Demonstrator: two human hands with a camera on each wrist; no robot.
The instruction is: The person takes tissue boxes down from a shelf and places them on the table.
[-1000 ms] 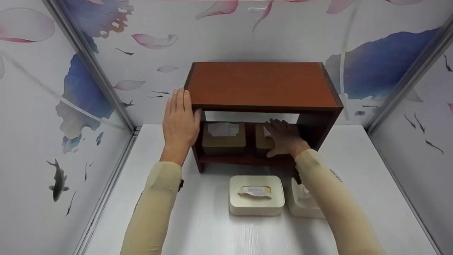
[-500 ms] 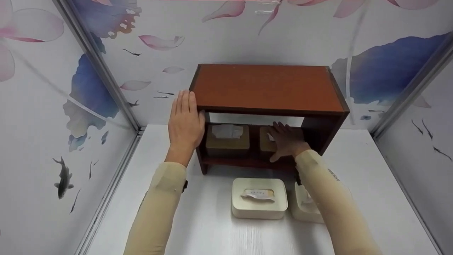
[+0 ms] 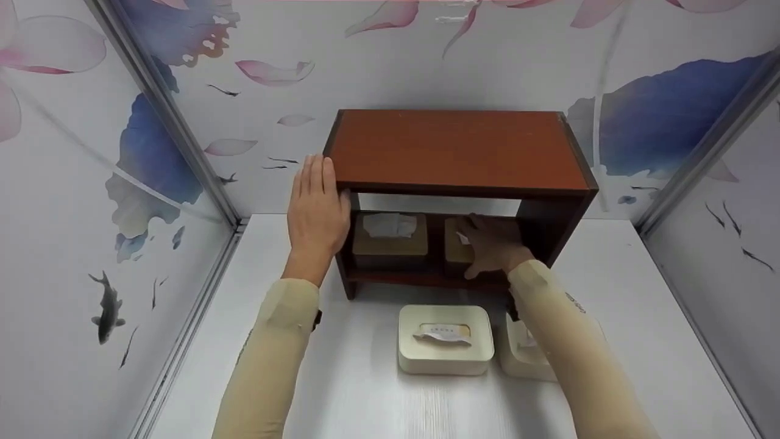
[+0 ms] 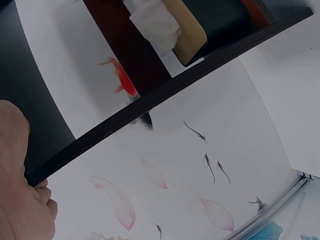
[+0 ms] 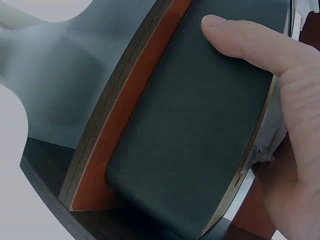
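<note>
A reddish-brown wooden shelf (image 3: 463,149) with dark edges stands against the back wall. My left hand (image 3: 317,216) holds its left side panel, fingers along the outside and thumb on the inner side. Inside the shelf, my right hand (image 3: 495,245) grips the right tissue box (image 3: 451,239), which has a wood-toned lid and dark sides. In the right wrist view the thumb presses the dark front of that tissue box (image 5: 195,115); the other fingers reach over the lid and their tips are hidden. A matching tissue box (image 3: 390,247) sits to its left, with white tissue showing.
A cream tissue box (image 3: 445,361) stands on the white table (image 3: 359,366) before the shelf. Another cream tissue box (image 3: 521,360) is beside it, partly covered by the right forearm. Printed wall panels (image 3: 426,73) enclose the table at the back and both sides.
The right hand's fingers have bent down over the far part of the right tissue box. The left hand stays on the shelf's side panel. The head view has shifted slightly.
</note>
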